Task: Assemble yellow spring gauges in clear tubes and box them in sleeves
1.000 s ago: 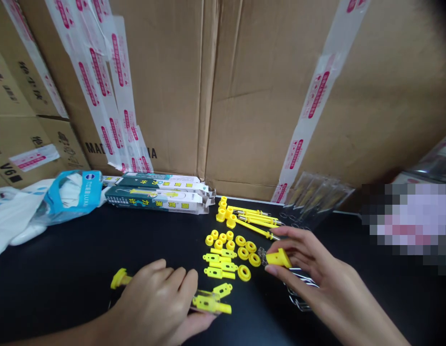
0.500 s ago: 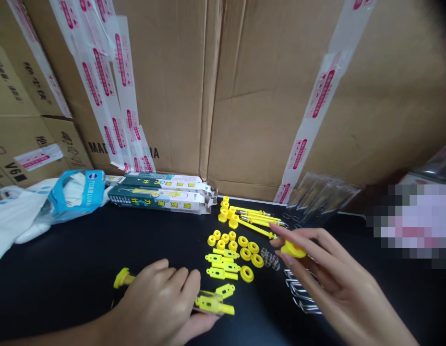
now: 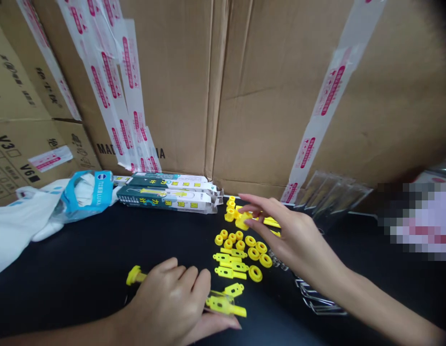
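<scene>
My left hand (image 3: 172,302) lies on the black table (image 3: 82,254) with its fingers curled over a clear bag of yellow clips (image 3: 223,305). A yellow cap (image 3: 135,275) sticks out to the left of that hand. My right hand (image 3: 291,235) reaches out over the bundle of yellow rods (image 3: 269,222) at the back of the table. Its fingers are long, and its thumb presses a yellow plastic piece (image 3: 242,222) at the rod ends. Yellow rings (image 3: 257,250), small yellow caps (image 3: 230,238) and flat yellow clips (image 3: 230,264) lie between the two hands.
Large taped cardboard boxes (image 3: 266,96) wall off the back. Printed product boxes (image 3: 168,197) lie along their foot. A white and blue plastic bag (image 3: 64,202) sits at the left. Clear sleeves (image 3: 331,194) lean at the back right. Metal wire hooks (image 3: 316,298) lie under my right forearm.
My right hand has moved away from the springs and rings, up and to the left, to the yellow rods, carrying the yellow piece. My left hand has stayed on the bag.
</scene>
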Available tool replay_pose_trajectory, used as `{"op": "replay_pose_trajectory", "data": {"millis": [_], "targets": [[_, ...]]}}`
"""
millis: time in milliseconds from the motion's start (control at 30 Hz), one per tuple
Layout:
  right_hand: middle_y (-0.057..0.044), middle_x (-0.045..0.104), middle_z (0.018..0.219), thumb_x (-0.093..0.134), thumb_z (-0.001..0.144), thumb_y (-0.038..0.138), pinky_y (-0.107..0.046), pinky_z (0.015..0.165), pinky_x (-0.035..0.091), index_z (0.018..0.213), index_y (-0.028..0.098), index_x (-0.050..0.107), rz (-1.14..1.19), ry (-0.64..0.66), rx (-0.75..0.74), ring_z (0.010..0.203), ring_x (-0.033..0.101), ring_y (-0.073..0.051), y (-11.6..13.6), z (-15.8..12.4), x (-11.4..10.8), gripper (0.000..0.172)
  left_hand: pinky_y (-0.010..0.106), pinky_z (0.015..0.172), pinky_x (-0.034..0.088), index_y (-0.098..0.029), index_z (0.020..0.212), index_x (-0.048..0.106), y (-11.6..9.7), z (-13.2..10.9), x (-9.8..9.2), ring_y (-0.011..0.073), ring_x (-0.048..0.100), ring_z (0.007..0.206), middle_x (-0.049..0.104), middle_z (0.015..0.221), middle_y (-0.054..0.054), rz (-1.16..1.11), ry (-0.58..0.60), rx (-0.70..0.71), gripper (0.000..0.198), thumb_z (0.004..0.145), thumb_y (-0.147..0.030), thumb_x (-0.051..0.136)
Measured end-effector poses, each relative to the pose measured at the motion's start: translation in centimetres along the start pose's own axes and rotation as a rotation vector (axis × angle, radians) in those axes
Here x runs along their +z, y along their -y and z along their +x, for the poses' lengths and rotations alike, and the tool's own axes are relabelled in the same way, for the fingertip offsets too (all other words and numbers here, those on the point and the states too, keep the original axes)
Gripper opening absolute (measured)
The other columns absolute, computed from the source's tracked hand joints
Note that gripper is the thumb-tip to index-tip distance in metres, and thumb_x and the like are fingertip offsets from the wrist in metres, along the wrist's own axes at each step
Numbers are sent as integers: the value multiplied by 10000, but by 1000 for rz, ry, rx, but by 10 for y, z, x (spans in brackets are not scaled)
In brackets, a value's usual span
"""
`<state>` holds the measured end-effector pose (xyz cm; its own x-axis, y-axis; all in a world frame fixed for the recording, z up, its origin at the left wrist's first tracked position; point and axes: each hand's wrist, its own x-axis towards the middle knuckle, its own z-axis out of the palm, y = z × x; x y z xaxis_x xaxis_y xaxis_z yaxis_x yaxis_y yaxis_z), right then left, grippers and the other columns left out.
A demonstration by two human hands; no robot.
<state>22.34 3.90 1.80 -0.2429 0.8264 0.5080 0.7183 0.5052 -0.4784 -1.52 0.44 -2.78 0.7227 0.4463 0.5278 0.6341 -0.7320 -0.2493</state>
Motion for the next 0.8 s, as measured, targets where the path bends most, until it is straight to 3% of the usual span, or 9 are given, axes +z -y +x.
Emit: {"op": "replay_pose_trajectory", "data": {"millis": [200,333,467,533,633,800], "targets": [[-142,712,1037,524,902,67,-388,828,600,1296,106,615,-31,100,-56,902,721,-231,-10,21,32,406,339,500,445,-197,627,566,-1,2,-2,176,591,422,564,495,-22,13,-14,-26,587,982,-635,401],[-145,707,1098,556,903,85,-433,865,583,1341,121,569,-34,110,-65,955,696,-258,-12,16,36,440,345,519,456,-193,635,574,-1,2,-2,183,602,433,564,497,-17,16,-25,-54,608,1004,-619,345],[-87,708,1046,577,974,266,-381,836,585,1249,191,607,-8,79,-79,874,688,-222,6,-8,24,288,347,507,432,-191,647,566,-1,5,-3,177,584,424,548,500,-19,40,-42,-49,618,1051,-539,251],[-48,711,1009,539,1005,337,-309,792,588,1136,244,645,64,125,-95,851,699,-189,18,-27,19,192,348,511,424,-189,668,565,-2,8,-5,176,582,433,554,512,-17,53,-69,-49,603,1069,-477,218],[-55,722,946,584,972,435,-258,738,598,1074,216,666,57,173,-153,841,721,-192,27,-56,18,256,346,521,413,-199,662,538,-2,11,-6,171,567,438,542,515,-22,53,-98,-55,562,1076,-395,214],[-14,725,840,479,1040,283,-204,714,572,1010,234,666,92,147,-187,746,709,-146,20,-80,23,195,346,532,404,-198,703,543,-3,10,-4,177,570,464,560,551,-23,12,-98,-18,439,1043,-331,300]]}}
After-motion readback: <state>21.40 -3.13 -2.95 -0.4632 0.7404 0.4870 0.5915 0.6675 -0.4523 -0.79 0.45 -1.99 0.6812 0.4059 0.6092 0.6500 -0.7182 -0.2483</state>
